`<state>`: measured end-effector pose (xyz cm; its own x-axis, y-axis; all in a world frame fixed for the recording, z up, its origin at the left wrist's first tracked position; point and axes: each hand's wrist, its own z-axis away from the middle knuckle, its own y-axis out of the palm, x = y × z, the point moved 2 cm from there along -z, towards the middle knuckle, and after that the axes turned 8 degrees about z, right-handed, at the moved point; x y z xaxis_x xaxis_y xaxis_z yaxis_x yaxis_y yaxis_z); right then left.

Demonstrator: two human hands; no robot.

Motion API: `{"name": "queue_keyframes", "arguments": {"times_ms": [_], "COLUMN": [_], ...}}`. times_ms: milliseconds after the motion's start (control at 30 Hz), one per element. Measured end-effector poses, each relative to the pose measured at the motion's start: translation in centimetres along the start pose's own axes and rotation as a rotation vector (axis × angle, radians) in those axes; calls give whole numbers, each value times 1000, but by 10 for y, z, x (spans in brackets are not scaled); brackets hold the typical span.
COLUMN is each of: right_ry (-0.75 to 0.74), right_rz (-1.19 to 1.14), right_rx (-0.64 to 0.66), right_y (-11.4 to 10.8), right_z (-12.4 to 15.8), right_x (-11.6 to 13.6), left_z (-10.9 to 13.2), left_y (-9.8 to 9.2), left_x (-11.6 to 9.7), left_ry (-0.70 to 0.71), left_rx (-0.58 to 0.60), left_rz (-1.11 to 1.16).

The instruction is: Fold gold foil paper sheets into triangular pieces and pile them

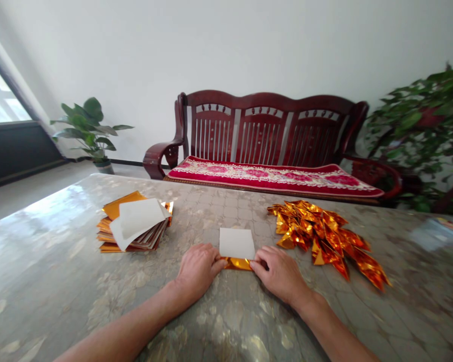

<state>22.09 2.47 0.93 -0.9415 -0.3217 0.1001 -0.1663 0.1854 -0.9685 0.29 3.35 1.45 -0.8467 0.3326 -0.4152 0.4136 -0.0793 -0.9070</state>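
A sheet of foil paper (237,242) lies on the table between my hands, white side up. Its near edge is turned over into a shiny gold strip. My left hand (199,266) pinches the left end of that strip between thumb and fingers. At the right end, my right hand (277,271) grips the same fold, its fingers curled. To the left sits a loose stack of gold foil sheets (130,221), with white-backed ones on top. Folded gold foil pieces (324,234) lie in a heap to the right.
The table (128,301) has a glossy, flower-patterned cover. A clear plastic bag (440,234) rests near its right edge. Beyond stands a dark red wooden bench (262,130) with a red floral cushion (272,173). Potted plants (88,125) flank the bench.
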Motion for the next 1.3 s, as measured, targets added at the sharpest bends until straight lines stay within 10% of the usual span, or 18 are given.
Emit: {"name": "queue_keyframes", "arguments": {"times_ms": [1300], "right_ry": [73], "right_rz": [5], "right_rx": [-36], "right_y": [2], "right_z": [1], "right_x": [0], "left_z": [4], "left_y": [3], "left_x": [-3], "left_ry": [-50], "left_rx": [-14], "left_rz": [15]}}
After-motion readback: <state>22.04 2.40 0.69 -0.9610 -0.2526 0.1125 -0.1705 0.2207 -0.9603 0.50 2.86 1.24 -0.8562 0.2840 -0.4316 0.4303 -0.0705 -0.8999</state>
